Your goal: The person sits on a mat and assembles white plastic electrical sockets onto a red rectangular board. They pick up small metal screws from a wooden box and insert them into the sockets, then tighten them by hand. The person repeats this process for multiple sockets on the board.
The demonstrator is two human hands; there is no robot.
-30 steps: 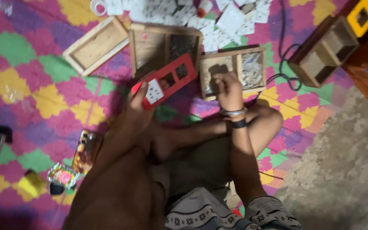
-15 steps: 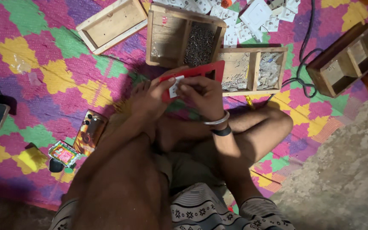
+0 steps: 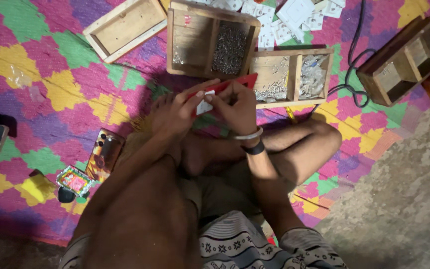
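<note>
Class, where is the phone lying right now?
In the head view the phone lies on the mat, left of the person's left forearm, beside a small colourful box.

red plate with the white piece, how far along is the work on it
Done: the white piece sits against the red plate. In hand: the left hand holds the plate while the right hand works at it. Left: loose metal parts fill the wooden trays; white pieces lie beyond.
</note>
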